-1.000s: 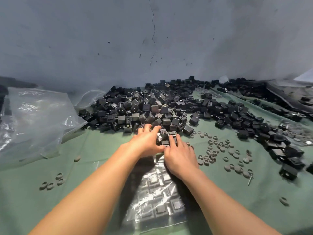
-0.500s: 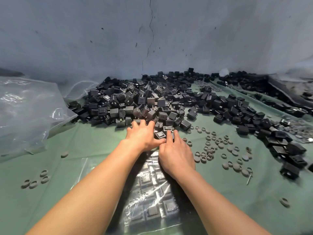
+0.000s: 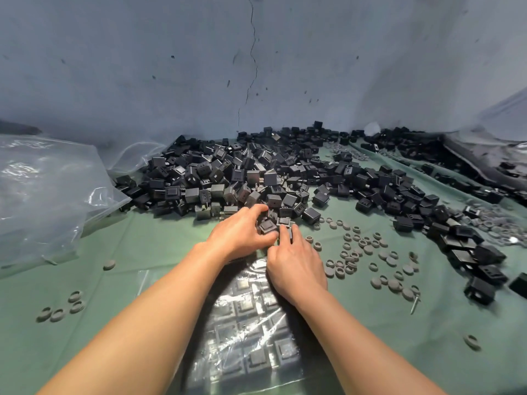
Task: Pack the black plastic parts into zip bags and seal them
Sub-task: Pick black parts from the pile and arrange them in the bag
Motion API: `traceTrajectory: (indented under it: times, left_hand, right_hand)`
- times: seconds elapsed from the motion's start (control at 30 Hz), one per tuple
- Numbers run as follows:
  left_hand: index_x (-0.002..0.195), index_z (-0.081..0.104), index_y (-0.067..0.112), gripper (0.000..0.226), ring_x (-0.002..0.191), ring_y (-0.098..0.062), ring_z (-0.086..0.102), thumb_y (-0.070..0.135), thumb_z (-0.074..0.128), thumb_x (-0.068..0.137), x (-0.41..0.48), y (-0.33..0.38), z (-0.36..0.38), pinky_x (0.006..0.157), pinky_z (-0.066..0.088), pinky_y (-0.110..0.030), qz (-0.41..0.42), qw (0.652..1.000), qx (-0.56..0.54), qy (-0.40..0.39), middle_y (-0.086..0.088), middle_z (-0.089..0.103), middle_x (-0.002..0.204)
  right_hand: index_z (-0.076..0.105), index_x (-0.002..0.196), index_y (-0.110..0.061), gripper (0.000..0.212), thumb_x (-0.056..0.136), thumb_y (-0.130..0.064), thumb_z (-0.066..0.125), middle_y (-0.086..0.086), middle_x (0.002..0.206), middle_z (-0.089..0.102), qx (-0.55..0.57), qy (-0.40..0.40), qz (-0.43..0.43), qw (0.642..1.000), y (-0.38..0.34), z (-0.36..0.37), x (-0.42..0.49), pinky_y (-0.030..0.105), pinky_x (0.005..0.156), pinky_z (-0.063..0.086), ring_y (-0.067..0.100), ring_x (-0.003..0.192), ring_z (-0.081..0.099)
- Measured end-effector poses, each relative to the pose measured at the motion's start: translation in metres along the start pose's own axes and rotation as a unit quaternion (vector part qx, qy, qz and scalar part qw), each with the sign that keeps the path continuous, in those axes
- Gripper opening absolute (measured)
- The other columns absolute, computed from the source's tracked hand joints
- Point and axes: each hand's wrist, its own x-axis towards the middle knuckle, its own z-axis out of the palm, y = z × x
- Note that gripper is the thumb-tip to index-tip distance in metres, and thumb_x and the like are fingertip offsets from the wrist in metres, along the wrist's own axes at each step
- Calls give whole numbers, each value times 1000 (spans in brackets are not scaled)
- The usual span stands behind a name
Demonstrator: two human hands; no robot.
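Observation:
A large heap of black plastic parts (image 3: 245, 178) lies on the green cloth ahead of me. A clear zip bag (image 3: 251, 332) holding rows of black parts lies flat between my forearms, its mouth toward the heap. My left hand (image 3: 241, 235) curls its fingers round a black part (image 3: 268, 226) at the bag's mouth. My right hand (image 3: 296, 266) sits on the bag's far end, its fingertips pinching another black part (image 3: 285, 222) beside the left hand.
A big crumpled clear plastic sheet (image 3: 48, 189) lies at the left. Grey round caps and rings (image 3: 368, 255) are scattered to the right of my hands, a few more caps (image 3: 61, 307) at the left. More black parts (image 3: 467, 246) trail along the right. A grey wall rises behind.
My view has tilted slightly downward. Both hands stay at the bag's mouth, shifting the black parts a little between their fingers.

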Motion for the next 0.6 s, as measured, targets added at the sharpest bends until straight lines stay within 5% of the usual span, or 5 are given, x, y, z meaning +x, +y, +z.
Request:
traceTrajectory:
  times: [0.07, 0.17, 0.23, 0.3, 0.6]
  left_hand:
    - [125, 56, 38, 54, 93, -9, 61, 69, 62, 81, -9, -1, -21, 76, 49, -32, -46, 965, -258, -15, 5, 63, 120]
    - [103, 67, 26, 44, 71, -14, 55, 61, 70, 77, -31, -15, -56, 59, 43, -28, -109, 751, -651, -25, -3, 66, 98]
    - [113, 64, 20, 50, 71, -15, 53, 54, 73, 77, -52, -33, -71, 51, 42, -24, -93, 605, -790, -17, -8, 64, 102]
    - [118, 61, 22, 46, 75, -13, 52, 54, 65, 86, -77, -48, -80, 51, 44, -20, -60, 519, -852, -28, -7, 61, 109]
    - [127, 60, 27, 46, 83, -10, 52, 58, 50, 94, -176, -83, -89, 56, 43, -13, -53, 470, -881, 25, -4, 59, 117]
  right_hand:
    - [5, 160, -20, 61, 102, -34, 20, 8, 168, 1, -1, 1, -3, 1000, 1, 0, 0, 43, 122, 17, 26, 151, 17]
    - [7, 159, -21, 62, 101, -33, 22, 8, 167, 2, 0, 5, 0, 1000, 2, 1, 1, 42, 121, 19, 26, 150, 20]
    - [7, 160, -20, 62, 101, -33, 22, 10, 167, 2, -1, 3, 2, 1000, 1, 1, 1, 43, 120, 19, 27, 150, 20]
    - [6, 160, -21, 63, 100, -34, 22, 11, 167, 2, 5, -2, 4, 1000, 1, 0, 2, 44, 120, 19, 28, 150, 20]
    - [32, 152, -17, 57, 97, -23, 48, 12, 150, 38, 79, -17, 22, 997, 1, -19, 15, 43, 100, 46, 27, 125, 50]
